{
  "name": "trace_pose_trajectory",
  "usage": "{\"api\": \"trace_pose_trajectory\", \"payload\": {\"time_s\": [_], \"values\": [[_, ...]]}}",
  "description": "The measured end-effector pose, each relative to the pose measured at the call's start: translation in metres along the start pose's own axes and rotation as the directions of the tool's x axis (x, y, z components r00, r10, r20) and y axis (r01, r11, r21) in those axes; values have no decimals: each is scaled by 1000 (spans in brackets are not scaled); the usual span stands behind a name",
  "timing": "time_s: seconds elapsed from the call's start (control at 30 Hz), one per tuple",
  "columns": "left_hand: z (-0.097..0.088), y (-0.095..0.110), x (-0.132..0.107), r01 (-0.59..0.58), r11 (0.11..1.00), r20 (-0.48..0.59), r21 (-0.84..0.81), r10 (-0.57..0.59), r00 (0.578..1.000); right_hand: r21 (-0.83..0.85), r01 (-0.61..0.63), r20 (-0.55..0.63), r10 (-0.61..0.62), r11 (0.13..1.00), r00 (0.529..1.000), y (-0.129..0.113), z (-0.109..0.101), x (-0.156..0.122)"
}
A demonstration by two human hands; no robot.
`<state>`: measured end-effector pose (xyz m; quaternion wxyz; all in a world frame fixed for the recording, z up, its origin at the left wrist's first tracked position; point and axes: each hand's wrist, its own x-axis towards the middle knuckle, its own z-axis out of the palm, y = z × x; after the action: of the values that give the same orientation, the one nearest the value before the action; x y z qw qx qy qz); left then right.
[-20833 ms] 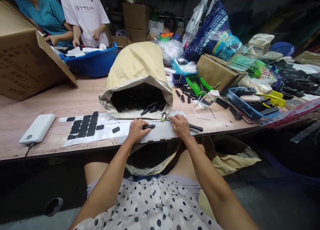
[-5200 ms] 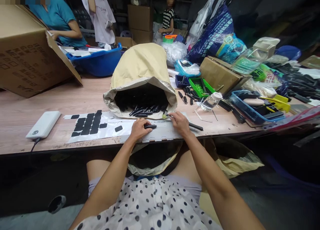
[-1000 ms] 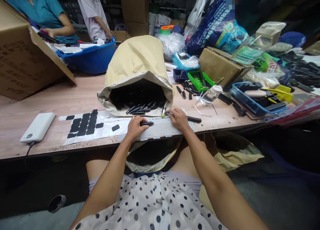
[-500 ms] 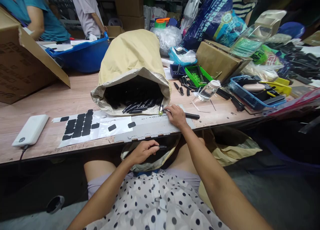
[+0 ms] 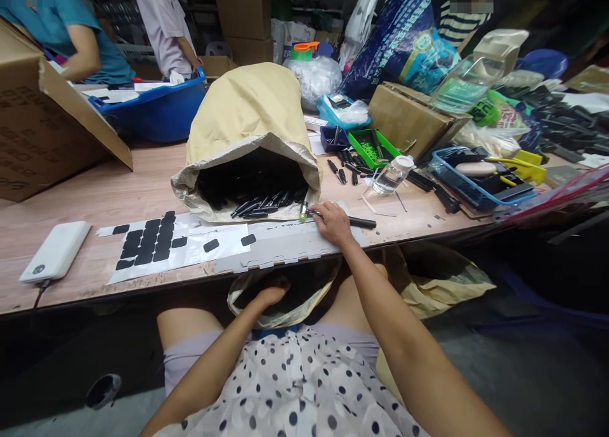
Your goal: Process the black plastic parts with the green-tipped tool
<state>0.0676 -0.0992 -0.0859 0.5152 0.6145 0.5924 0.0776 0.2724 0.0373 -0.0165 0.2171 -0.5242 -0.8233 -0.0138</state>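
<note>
There's the left hand (image 5: 270, 295) inside the lap bag (image 5: 311, 299) below the table (image 5: 95, 196) edge (fingers hidden); the right hand (image 5: 333, 222) grips a tool (image 5: 361, 222) on the grey sheet (image 5: 285, 247), just beside the sack (image 5: 247, 120) of pens (image 5: 257, 206).

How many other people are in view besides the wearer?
3: a person in a teal shirt at far left, a person in a pale shirt behind the blue plastic tub, a person in a striped top at upper right. Others may be hidden.
</note>
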Motion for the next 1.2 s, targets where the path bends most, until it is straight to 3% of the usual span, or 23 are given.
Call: {"api": "trace_pose_trajectory", "payload": {"time_s": [0.13, 0.2, 0.23, 0.27, 0.3, 0.33, 0.4, 0.43, 0.47, 0.5, 0.67, 0.8, 0.87, 0.9, 1.0, 1.07, 1.2], "values": [[-32, 33, -31, -92, 996, 209, -15, 93, 973, -5, -12, 2, 12, 1000, 1000, -1, 1, 0], [-63, 52, -44, -179, 976, 336, -123, 211, 918, -9, -16, 8, 16, 1000, 1000, -1, 1, -1], [-82, 60, -48, -217, 959, 274, -184, 262, 925, -10, -15, 10, 15, 1000, 1000, 0, 1, -1], [-101, 66, -49, -269, 942, 95, -200, 292, 952, -9, -13, 10, 13, 1000, 1000, 0, 1, -1], [-119, 70, -47, -314, 933, -129, -178, 295, 947, -6, -10, 8, 10, 1000, 1000, 0, 1, -1], [-137, 71, -43, -326, 936, -358, -133, 261, 897, -3, -5, 5, 5, 1000, 1000, 0, 1, -1], [-166, 68, -27, -250, 968, -710, -23, 160, 685, 5, 2, -1, -2, 1000, 1000, 1, 2, -1], [-176, 63, -17, -184, 983, -799, 17, 124, 588, 7, 3, -1, -3, 1000, 1000, 1, 2, -1], [-184, 57, -7, -120, 992, -840, 46, 104, 533, 9, 2, 0, -2, 1000, 1000, 1, 2, 0], [-189, 51, 3, -63, 996, -854, 67, 90, 513, 10, 0, 3, 0, 1000, 1000, 1, 1, 0], [-191, 32, 28, 42, 994, -830, 97, 58, 555, 19, -2, 8, 2, 1000, 1000, -1, 0, 0], [-186, 39, 10, 23, 993, -850, 117, 89, 520, 19, -11, 13, 11, 1000, 1000, -1, 0, 0], [-179, 45, -4, -34, 986, -856, 163, 158, 492, 18, -11, 15, 11, 1000, 1000, -1, 0, 0], [-174, 48, -11, -81, 977, -842, 195, 209, 496, 18, -9, 13, 8, 1000, 1000, -1, 0, 0], [-152, 50, -21, -236, 930, -722, 281, 367, 586, 19, -3, -3, 3, 1000, 1000, 0, 1, 0], [-137, 47, -20, -276, 911, -640, 305, 411, 649, 17, -6, -11, 6, 1000, 1000, 0, 2, 0], [-119, 39, -11, -243, 920, -611, 306, 386, 691, 12, 0, -10, 0, 1000, 1000, 2, 2, -1]]}}
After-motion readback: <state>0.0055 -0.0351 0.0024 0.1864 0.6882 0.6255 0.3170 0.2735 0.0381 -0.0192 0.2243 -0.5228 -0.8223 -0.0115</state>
